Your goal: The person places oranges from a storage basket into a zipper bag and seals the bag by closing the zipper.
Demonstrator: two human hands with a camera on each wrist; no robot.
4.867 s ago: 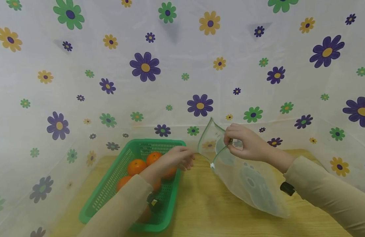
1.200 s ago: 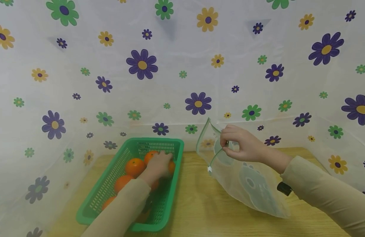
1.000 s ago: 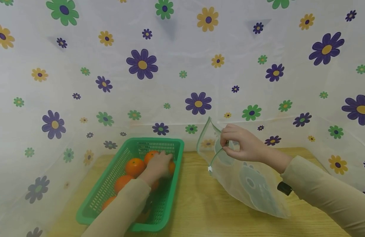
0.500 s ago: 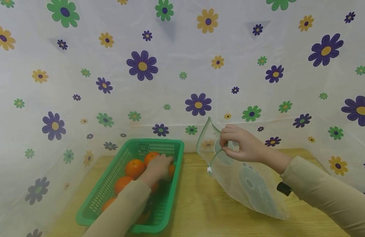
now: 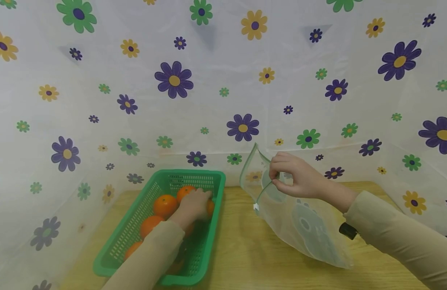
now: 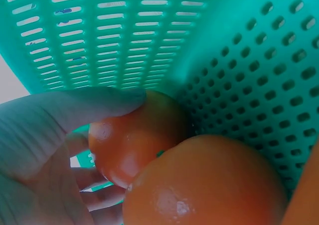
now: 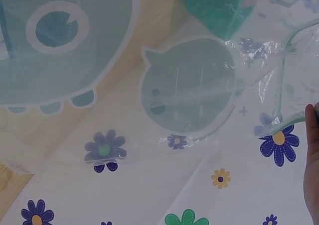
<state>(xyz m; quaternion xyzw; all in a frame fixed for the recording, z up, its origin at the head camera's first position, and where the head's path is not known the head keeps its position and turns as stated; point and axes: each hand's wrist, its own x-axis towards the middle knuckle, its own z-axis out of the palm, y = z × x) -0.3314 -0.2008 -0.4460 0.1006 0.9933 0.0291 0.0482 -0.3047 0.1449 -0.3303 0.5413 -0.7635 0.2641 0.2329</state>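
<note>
A green slotted plastic basket [image 5: 187, 172] holds several round, glossy orange fruits [image 5: 165, 205]. To its right, apart from it, a translucent plastic bag [image 5: 281, 221] with a blue-green printed pattern slants, its green-edged mouth parted, a white slider [image 5: 256, 207] on the edge. Both are on a light wood-grain table [image 5: 241, 249] before a white flower-printed curtain [image 5: 216, 60]. The left hand [image 5: 194, 205] reaches into the basket, thumb and fingers around one fruit [image 6: 132, 140] — near a corner — while the right hand [image 5: 296, 175] pinches the bag's rim.
</note>
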